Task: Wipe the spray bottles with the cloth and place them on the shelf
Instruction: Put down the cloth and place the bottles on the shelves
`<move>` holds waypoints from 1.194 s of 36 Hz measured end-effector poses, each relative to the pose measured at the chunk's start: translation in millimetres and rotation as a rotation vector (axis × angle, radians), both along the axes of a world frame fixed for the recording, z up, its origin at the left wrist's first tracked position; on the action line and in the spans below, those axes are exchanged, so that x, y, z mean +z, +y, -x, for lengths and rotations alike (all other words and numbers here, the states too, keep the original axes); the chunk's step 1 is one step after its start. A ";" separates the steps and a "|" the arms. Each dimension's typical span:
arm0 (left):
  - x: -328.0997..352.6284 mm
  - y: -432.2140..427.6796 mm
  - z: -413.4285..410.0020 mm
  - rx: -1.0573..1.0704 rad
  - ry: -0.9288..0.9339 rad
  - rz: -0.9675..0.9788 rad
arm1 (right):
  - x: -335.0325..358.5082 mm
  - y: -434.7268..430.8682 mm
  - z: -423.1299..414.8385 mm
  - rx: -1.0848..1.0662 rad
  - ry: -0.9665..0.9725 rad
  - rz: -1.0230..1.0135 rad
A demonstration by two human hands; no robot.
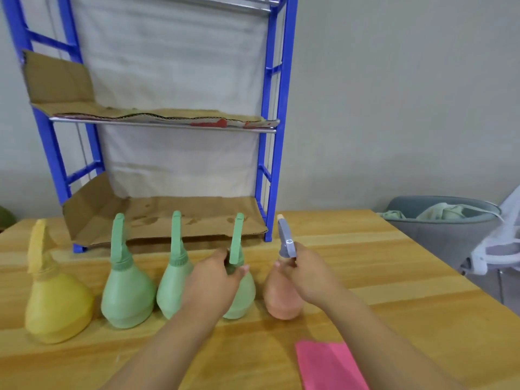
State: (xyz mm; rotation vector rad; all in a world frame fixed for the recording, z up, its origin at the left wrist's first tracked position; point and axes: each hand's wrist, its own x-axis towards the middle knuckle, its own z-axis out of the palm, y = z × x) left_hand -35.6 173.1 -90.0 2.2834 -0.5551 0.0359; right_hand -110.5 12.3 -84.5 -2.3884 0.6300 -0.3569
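Several spray bottles stand in a row on the wooden table (365, 249). From the left: a yellow bottle (57, 302), a green bottle (126, 294), a second green bottle (173, 282), a third green bottle (242, 294) and an orange bottle with a grey spray head (281, 299). My left hand (216, 280) grips the neck of the third green bottle. My right hand (306, 274) grips the neck of the orange bottle under its grey head. A pink cloth (329, 364) lies flat on the table near the front edge, below my right arm.
A blue metal shelf (277, 108) stands at the back of the table, its two visible levels lined with cardboard (197, 218). A grey bin (439, 229) with pale cloths sits beyond the table's right side, next to a white mesh object (506, 237).
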 end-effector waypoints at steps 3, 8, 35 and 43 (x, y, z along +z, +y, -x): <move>7.3 7.1 4.4 -0.013 -0.027 -0.001 | 8.8 0.5 7.6 -0.008 0.030 0.056; 39.8 22.2 11.1 -0.031 -0.072 0.034 | 38.4 4.2 16.0 -0.026 0.017 0.160; 280.9 113.3 -113.9 0.205 -0.531 0.060 | 274.2 44.6 -100.9 0.031 -0.633 0.278; 293.6 97.9 -193.7 0.247 -0.470 0.145 | 302.0 27.8 -177.6 0.042 -0.649 0.245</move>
